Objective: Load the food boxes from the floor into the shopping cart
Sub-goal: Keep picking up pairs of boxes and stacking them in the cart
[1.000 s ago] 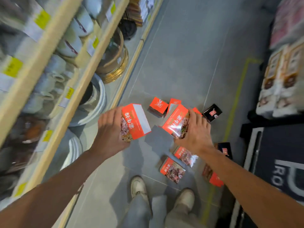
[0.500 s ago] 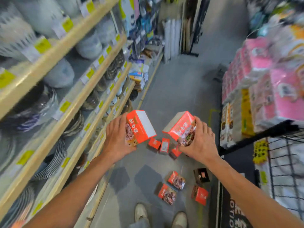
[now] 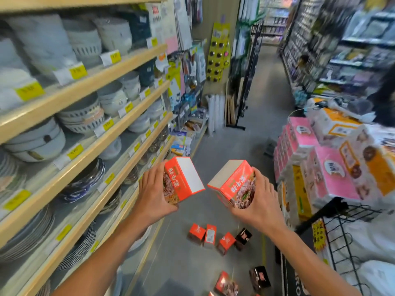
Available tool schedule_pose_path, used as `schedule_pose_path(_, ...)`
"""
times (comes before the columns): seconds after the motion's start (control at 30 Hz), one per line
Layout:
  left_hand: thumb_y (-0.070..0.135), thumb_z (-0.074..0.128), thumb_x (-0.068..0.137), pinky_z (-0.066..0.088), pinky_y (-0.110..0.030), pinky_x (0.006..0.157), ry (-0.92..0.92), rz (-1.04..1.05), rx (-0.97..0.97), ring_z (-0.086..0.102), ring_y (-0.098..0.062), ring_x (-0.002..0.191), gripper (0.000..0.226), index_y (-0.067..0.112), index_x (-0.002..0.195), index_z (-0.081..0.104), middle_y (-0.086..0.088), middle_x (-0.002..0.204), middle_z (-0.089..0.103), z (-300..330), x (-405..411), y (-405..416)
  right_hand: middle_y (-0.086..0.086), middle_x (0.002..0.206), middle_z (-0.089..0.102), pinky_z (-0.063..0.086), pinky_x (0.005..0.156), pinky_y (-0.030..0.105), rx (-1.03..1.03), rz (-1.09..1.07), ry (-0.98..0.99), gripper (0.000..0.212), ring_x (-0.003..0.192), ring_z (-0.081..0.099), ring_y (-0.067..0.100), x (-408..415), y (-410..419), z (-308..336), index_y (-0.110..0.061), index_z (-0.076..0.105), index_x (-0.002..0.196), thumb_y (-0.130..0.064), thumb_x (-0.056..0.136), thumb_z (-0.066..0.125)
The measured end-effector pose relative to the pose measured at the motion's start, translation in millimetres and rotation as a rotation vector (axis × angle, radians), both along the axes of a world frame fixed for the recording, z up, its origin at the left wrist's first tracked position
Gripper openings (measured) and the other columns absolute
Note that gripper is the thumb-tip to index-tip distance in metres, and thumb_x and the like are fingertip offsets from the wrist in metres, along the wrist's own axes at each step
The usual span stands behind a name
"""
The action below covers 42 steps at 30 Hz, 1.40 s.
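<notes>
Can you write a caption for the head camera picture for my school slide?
Left hand and right hand each hold an orange food box above more boxes on the shop floor.

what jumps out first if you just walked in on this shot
Two orange food boxes held up mid-frame: the left hand grips one box, the right hand grips the other box. Below them, more orange and dark boxes lie scattered on the grey floor. Stacked bowls and plates fill the wooden shelves on the left, and a black wire cart shows at lower right.
</notes>
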<state>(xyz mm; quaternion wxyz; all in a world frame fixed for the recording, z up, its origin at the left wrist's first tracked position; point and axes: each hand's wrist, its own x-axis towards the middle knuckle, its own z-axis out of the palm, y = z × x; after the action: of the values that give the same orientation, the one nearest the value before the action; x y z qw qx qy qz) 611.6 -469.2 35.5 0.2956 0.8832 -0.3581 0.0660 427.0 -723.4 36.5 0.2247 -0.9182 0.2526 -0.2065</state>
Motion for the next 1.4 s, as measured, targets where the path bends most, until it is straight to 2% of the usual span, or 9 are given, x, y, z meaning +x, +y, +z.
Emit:
schedule_pose_path(0.07,0.045,0.092,0.049,0.029,-0.045,0.115,-0.037,0.021,-0.013,0.034,-0.027,0.137,0.133,0.019,0.156,0.018,-0.003,0.148,0.036,11.2,-6.1,4.2,-0.006,0.144,0.040,0.038,0.109,0.046,0.012,0.018,-0.032,0.122,0.129,0.043,0.021,-2.7,0.6,4.6,-0.028,0.020,0.153,-0.064,0.056,0.083)
schedule_pose_path(0.2,0.053,0.093,0.052,0.024,-0.036,0.114,-0.074,0.118,-0.056,0.032,-0.021,0.138,0.134,0.021,0.157,0.015,0.000,0.149,0.034,25.7,-28.9,15.3,-0.007,0.143,0.042,0.037,0.109,0.048,0.055,0.090,-0.074,0.123,0.130,0.042,0.019,-1.0,1.5,11.2,-0.029,0.020,0.152,-0.064,0.053,0.083)
schedule_pose_path(0.37,0.056,0.092,0.052,0.027,-0.048,0.119,-0.040,0.301,-0.076,0.027,-0.019,0.141,0.137,0.022,0.158,0.012,0.001,0.153,0.029,33.6,-66.6,46.0,-0.006,0.142,0.043,0.039,0.108,0.048,0.064,0.270,-0.107,0.125,0.130,0.043,0.020,9.1,8.8,21.0,-0.027,0.021,0.154,-0.064,0.052,0.083)
schedule_pose_path(0.6,0.058,0.085,0.053,0.023,-0.041,0.119,-0.058,0.598,-0.092,0.026,-0.019,0.141,0.131,0.022,0.158,0.014,0.001,0.155,0.028,44.2,-149.4,123.3,0.001,0.140,0.047,0.039,0.107,0.051,0.136,0.582,-0.152,0.125,0.128,0.045,0.024,26.3,58.1,32.1,-0.024,0.024,0.154,-0.064,0.053,0.088)
schedule_pose_path(0.67,0.062,0.080,0.052,0.027,-0.042,0.117,-0.096,0.678,-0.071,0.032,-0.023,0.139,0.129,0.017,0.157,0.020,-0.003,0.153,0.034,44.3,-174.9,150.6,0.000,0.135,0.051,0.043,0.104,0.049,0.164,0.660,-0.173,0.121,0.125,0.049,0.025,26.4,85.9,32.7,-0.024,0.030,0.151,-0.065,0.053,0.088)
schedule_pose_path(0.8,0.059,0.085,0.054,0.023,-0.029,0.111,-0.139,0.830,-0.064,0.034,-0.018,0.136,0.126,0.021,0.156,0.020,0.002,0.151,0.035,50.5,-234.4,204.1,0.002,0.137,0.052,0.046,0.102,0.048,0.188,0.830,-0.178,0.125,0.126,0.050,0.025,19.3,149.8,35.8,-0.022,0.031,0.150,-0.069,0.050,0.088)
schedule_pose_path(0.97,0.054,0.089,0.055,0.036,-0.044,0.110,-0.215,1.024,-0.081,0.041,-0.022,0.134,0.121,0.021,0.154,0.027,0.004,0.148,0.039,68.4,-313.1,276.8,0.001,0.138,0.051,0.045,0.104,0.048,0.211,1.048,-0.181,0.126,0.128,0.049,0.025,0.9,240.3,48.7,-0.026,0.029,0.150,-0.072,0.048,0.087)
schedule_pose_path(1.13,0.060,0.083,0.057,0.037,-0.039,0.104,-0.284,1.144,-0.090,0.042,-0.017,0.128,0.117,0.023,0.152,0.027,0.007,0.142,0.041,87.6,-397.5,353.3,-0.007,0.139,0.047,0.044,0.105,0.047,0.237,1.235,-0.202,0.126,0.129,0.047,0.019,-36.2,343.2,62.3,-0.031,0.025,0.151,-0.077,0.050,0.084)
schedule_pose_path(1.4,0.056,0.088,0.055,0.041,-0.048,0.104,-0.340,1.448,-0.076,0.046,-0.024,0.125,0.122,0.019,0.154,0.028,-0.001,0.139,0.046,97.7,-557.0,481.5,-0.006,0.147,0.035,0.035,0.113,0.043,0.248,1.561,-0.140,0.131,0.136,0.036,0.020,-128.7,530.1,77.7,-0.030,0.014,0.155,-0.077,0.049,0.075)
